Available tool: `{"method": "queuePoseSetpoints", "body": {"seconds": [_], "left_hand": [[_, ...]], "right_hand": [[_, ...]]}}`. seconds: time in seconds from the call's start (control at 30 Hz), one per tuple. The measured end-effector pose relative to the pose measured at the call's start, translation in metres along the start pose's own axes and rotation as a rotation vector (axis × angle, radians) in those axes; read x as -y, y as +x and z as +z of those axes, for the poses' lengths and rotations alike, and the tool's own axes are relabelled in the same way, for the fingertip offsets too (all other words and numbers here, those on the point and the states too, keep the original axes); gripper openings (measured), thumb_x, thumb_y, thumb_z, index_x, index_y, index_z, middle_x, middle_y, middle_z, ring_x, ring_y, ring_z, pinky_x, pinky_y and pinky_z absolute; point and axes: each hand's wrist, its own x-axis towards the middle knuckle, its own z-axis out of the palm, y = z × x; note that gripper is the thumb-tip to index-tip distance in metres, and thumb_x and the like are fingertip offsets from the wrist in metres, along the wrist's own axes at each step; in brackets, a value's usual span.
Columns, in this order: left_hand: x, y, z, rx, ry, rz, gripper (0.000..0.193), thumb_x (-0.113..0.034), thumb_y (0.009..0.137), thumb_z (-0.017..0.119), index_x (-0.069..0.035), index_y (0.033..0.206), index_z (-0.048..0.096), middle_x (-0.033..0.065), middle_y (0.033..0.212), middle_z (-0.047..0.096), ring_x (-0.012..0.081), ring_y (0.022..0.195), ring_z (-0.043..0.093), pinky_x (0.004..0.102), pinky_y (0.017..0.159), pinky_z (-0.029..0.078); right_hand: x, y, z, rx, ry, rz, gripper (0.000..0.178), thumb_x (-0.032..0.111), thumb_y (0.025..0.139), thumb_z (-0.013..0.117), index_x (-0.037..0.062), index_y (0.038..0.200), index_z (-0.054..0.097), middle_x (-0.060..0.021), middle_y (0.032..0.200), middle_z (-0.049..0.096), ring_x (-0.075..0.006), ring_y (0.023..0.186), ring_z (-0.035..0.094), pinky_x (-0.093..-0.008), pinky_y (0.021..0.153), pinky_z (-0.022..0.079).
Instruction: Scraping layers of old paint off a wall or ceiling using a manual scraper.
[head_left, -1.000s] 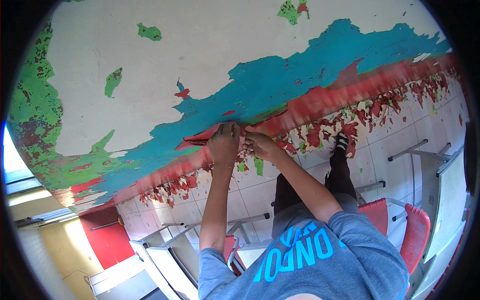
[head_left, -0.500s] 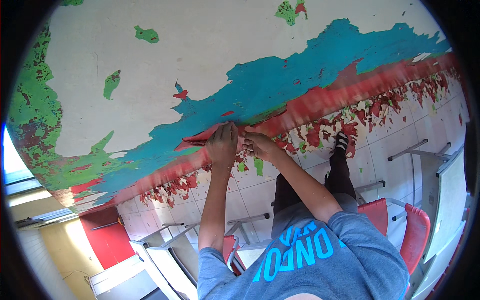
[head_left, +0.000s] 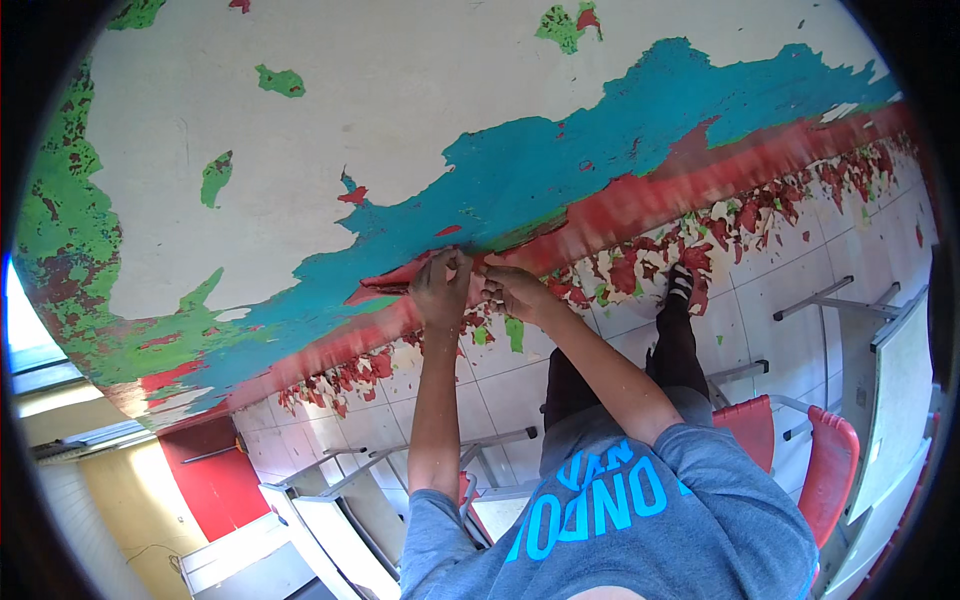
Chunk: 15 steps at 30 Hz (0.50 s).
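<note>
In front of me a wall (head_left: 300, 170) carries layers of peeling paint: white, a teal band (head_left: 560, 150), then red (head_left: 700, 175) lower down. A loose red paint flap (head_left: 385, 284) sticks out from the wall at the lower edge of the teal. My left hand (head_left: 440, 288) is closed with its fingers pinched at the right end of this flap. Just right of it, my right hand (head_left: 516, 293) is held close to the wall, thumb and forefinger pinched. Its fingertips hide whatever lies between them.
Paint chips (head_left: 625, 272) in red, cream and green litter the tiled floor (head_left: 520, 385) along the wall's foot. My shoe (head_left: 682, 284) stands among them. Behind are red chairs (head_left: 833, 470) and desks (head_left: 885, 400) at right, with more furniture (head_left: 330, 530) at lower left.
The left hand has shifted very slightly, its fingers curling a little more near the flap. The right hand stays almost in place. The view has tilted slightly.
</note>
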Motion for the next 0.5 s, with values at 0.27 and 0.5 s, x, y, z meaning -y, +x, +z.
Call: {"method": "queuePoseSetpoints", "body": {"seconds": [0.27,0.5], "left_hand": [[-0.026,-0.020,0.000,-0.045,0.008,-0.499,0.020,-0.009,0.064,0.068,-0.002,0.071,0.051,0.0094,0.065,0.056,0.0214,0.049,0.052,0.0303,0.045,0.040],[-0.030,-0.021,0.009,-0.087,-0.087,-0.558,0.012,-0.009,0.067,0.065,0.000,0.070,0.057,0.0124,0.070,0.058,0.0246,0.054,0.055,0.0314,0.048,0.042]], "right_hand": [[-0.011,0.004,-0.005,-0.158,-0.529,-0.430,0.018,0.025,0.077,0.061,0.0090,0.080,0.053,-0.0003,0.064,0.050,-0.0137,0.060,0.052,-0.0281,0.052,0.041],[0.004,-0.021,0.030,-0.484,-1.199,-1.100,0.022,0.019,0.077,0.060,-0.0013,0.085,0.060,-0.0036,0.069,0.057,-0.0088,0.058,0.051,-0.0231,0.053,0.039]]}}
